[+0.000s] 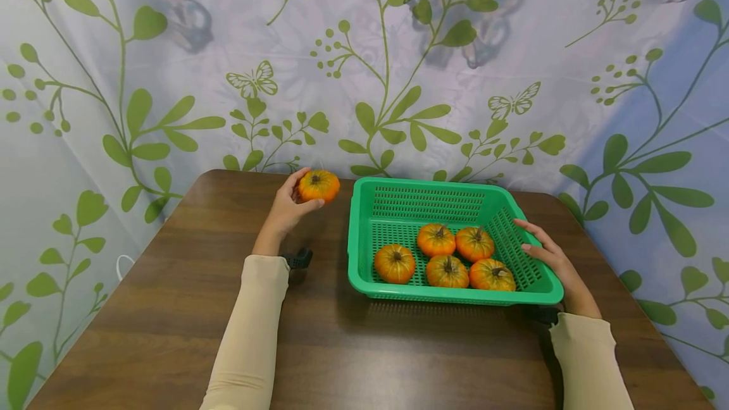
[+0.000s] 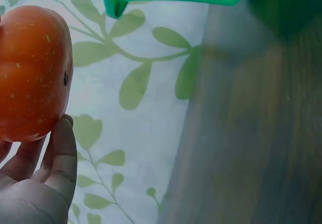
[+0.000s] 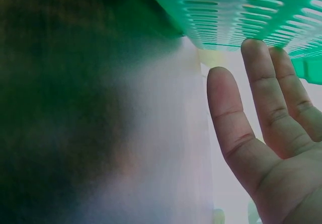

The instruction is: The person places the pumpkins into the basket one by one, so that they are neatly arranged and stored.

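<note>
My left hand [image 1: 286, 211] holds a small orange pumpkin [image 1: 319, 186] above the table, left of a green plastic basket [image 1: 360, 233]. In the left wrist view, fingers [image 2: 63, 153] support the pumpkin's [image 2: 35, 73] smooth, speckled orange side. Several similar pumpkins [image 1: 395, 264] lie inside the basket, mostly toward its front and right. My right hand [image 1: 560, 264] grips the basket's right rim, with two digits over the edge. Seen from the right wrist, the other fingers [image 3: 259, 78] extend along the slotted outer wall [image 3: 226, 17].
A dark brown wooden table [image 1: 154, 309] lies under everything. Behind it hangs a pale cloth [image 1: 296, 81] printed with green leaves and butterflies. A white cable loop [image 1: 121, 266] shows at the table's left edge. Dark straps with devices [image 1: 299, 259] sit at the wrists.
</note>
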The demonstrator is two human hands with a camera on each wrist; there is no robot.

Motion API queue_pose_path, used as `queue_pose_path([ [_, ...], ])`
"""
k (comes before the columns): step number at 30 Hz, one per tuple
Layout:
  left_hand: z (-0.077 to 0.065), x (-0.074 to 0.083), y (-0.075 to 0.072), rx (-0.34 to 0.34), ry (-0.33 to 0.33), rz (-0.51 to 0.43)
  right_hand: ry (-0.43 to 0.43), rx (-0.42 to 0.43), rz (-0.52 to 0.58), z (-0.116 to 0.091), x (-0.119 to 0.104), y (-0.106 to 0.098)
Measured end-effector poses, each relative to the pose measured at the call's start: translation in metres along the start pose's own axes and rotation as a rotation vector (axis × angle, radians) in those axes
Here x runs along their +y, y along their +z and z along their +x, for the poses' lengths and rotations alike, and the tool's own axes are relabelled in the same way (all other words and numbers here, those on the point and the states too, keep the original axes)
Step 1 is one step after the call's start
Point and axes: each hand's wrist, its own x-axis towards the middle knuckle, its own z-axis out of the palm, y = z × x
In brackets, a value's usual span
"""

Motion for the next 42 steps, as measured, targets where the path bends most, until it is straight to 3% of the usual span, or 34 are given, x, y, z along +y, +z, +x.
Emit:
queue_pose_path([
  [3, -0.001, 0.006, 0.003, -0.012, 0.013, 0.012, 0.0, -0.008, 0.037, 0.0, 0.0, 0.0],
  [10, 0.0, 0.017, 0.01, -0.042, 0.031, 0.018, -0.016, 0.032, -0.066, 0.001, 0.002, 0.0],
  [24, 0.002, 0.036, 0.018, -0.132, 0.11, 0.093, 0.005, 0.002, 0.03, 0.001, -0.001, 0.0],
  [34, 0.006, 0.045, 0.025, -0.182, 0.118, 0.221, 0.005, -0.01, 0.044, 0.003, 0.001, -0.002],
  [42, 0.016, 0.052, 0.031, -0.262, 0.111, 0.323, 0.018, 0.002, 0.014, 0.003, 0.001, -0.001],
])
